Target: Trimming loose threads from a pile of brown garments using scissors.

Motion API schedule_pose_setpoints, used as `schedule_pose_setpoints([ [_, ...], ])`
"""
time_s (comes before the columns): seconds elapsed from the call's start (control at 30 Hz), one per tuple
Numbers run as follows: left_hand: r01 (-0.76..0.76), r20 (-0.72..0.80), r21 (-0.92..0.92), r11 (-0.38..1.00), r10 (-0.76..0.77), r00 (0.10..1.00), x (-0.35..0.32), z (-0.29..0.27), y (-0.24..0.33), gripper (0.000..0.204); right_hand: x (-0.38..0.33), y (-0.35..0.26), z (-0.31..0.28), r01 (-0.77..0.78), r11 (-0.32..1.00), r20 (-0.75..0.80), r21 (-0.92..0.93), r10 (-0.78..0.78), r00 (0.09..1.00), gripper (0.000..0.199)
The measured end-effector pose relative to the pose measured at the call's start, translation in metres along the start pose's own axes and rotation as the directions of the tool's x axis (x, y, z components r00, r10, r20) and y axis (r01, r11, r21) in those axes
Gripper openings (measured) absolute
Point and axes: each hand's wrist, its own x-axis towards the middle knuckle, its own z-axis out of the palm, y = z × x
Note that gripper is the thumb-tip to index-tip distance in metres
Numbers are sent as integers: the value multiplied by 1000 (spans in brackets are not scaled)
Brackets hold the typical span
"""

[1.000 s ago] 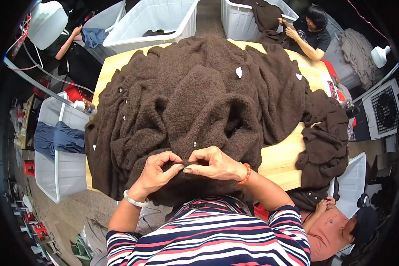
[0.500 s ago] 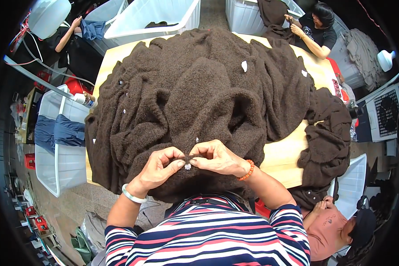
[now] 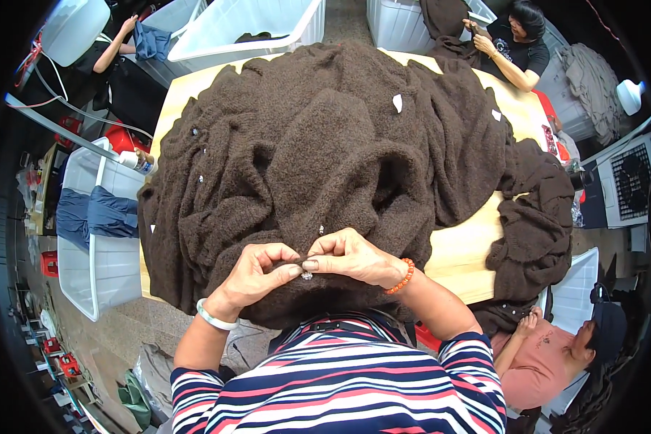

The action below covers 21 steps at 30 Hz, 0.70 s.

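Pinching is being performed at the near edge of the brown fuzzy garment (image 3: 340,166), which is being spread in a heap over the wooden table (image 3: 463,253). Left of the small shiny button (image 3: 307,275), the left hand (image 3: 257,278) is being closed, fingertips gripping the knit. Right of the button, the right hand (image 3: 351,259) is being closed on the same fold. Slippage is judged likely: loose, thick pile is giving poor purchase, and the button is small and smooth.

We see a fuzzy, matt brown knit garment (image 3: 325,152) with a small shiny button (image 3: 307,275), on a smooth pale wooden tabletop (image 3: 461,249) beside glossy white plastic bins (image 3: 101,271).
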Motion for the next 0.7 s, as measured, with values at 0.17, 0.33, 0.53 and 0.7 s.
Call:
schedule_pose_setpoints([
  [0.17,-13,8,-26,1000,13,1000,-3,3,7,12,-2,2,-1,-26,991,85,128,15,996,20],
  [0.33,9,-4,-25,1000,-10,1000,-3,9,12,11,-3,5,5,71,994,27,81,-73,997,19],
  [0.53,-90,-78,84,992,97,992,-4,16,6,9,-8,-3,8,97,995,-11,-6,-97,995,20],
  [0.7,-93,-103,107,990,104,989,-3,18,9,10,-8,2,4,91,990,32,108,-95,995,20],
])
